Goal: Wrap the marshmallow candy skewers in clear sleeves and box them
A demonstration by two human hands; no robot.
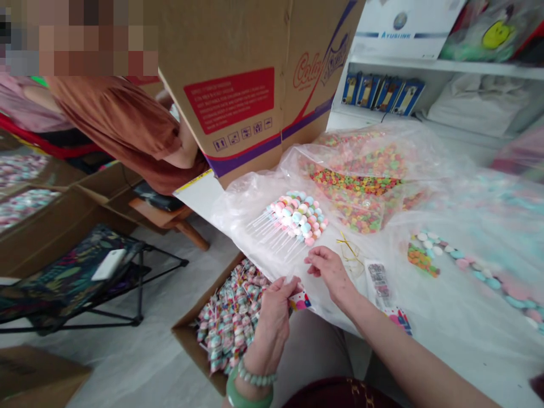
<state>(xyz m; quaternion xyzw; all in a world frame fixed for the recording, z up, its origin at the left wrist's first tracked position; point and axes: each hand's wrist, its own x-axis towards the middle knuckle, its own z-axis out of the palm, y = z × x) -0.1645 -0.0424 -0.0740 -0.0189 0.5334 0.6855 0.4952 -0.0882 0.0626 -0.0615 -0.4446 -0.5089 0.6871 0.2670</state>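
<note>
At the table's front edge my left hand (pixel 278 303) pinches a small clear packaging bag (pixel 301 300) printed with coloured dots. Close to its right, my right hand (pixel 329 269) hovers with thumb and fingers together; whatever it may hold is too small to make out. Just beyond it lies a pile of marshmallow skewers (pixel 297 215), pink, white and blue, their white sticks toward me. Gold twist ties (pixel 351 249) rest beside my right hand. A stack of printed bags (pixel 380 283) lies by my right forearm.
Below the table's left edge stands a carton of wrapped marshmallow skewers (pixel 232 317). A big bag of ring candies (pixel 361 181) lies behind the pile, loose marshmallows (pixel 480 272) to the right. A tall cardboard box (pixel 255 85) separates me from a co-worker (pixel 123 124). A folding chair (pixel 72 277) stands left.
</note>
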